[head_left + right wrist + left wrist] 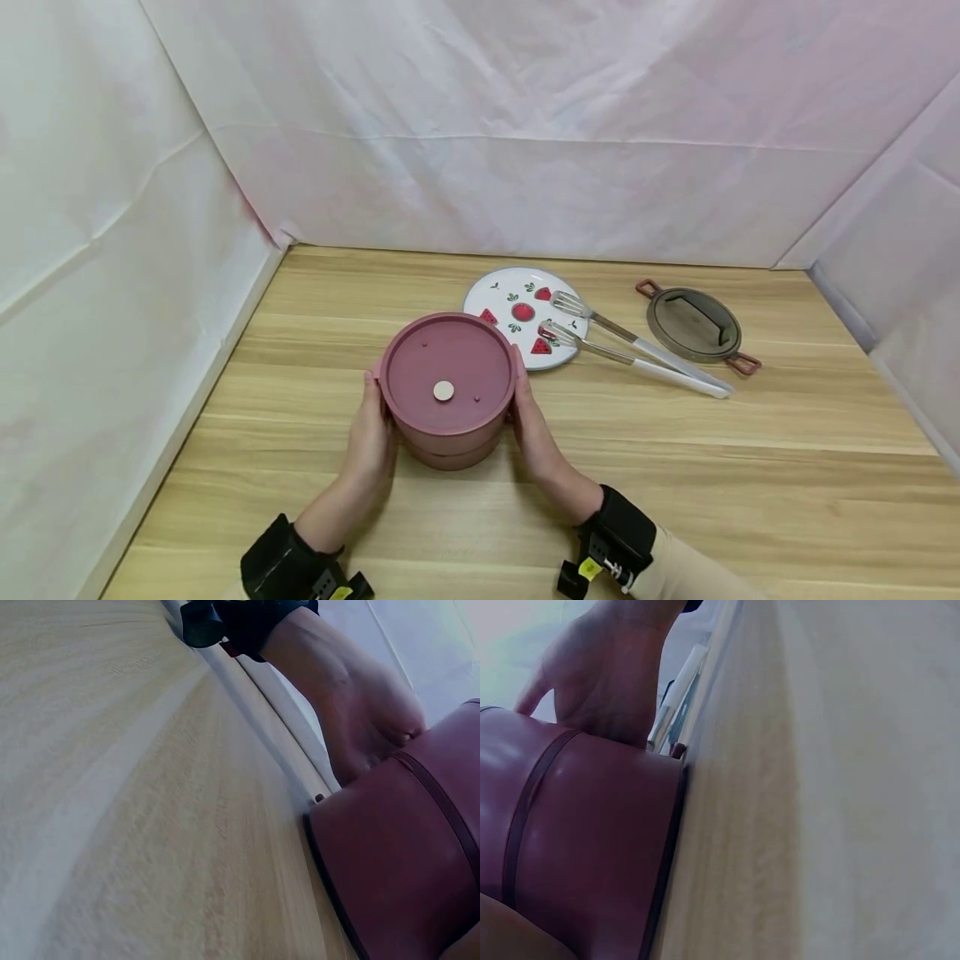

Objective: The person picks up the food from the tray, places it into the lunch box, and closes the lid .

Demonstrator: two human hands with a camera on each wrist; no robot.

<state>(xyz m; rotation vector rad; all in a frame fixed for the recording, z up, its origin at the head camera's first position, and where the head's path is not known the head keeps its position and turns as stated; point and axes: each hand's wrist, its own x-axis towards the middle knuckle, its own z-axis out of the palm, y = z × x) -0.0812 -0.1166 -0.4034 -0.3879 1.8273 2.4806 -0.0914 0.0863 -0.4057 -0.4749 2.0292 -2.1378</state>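
A mauve, round cooking pot (453,375) stands on the wooden table, its flat top set inside a raised rim and bearing a pale round button. A seam runs round its side in both wrist views. My left hand (369,442) holds the pot's left side, thumb near the rim. On the opposite side my right hand (536,429) holds it in the same way. The left wrist view shows the right hand (607,675) against the pot wall, and the left hand (367,712) appears across the pot in the right wrist view. Several fingertips are hidden behind the pot.
Behind the pot lies a white plate (491,292) with red fruit pictures. Tongs (652,350) with slotted metal ends and white handles rest partly over it. A dark round lid-like piece (686,337) with reddish side loops lies farther right. White cloth walls (525,200) border the table (712,467).
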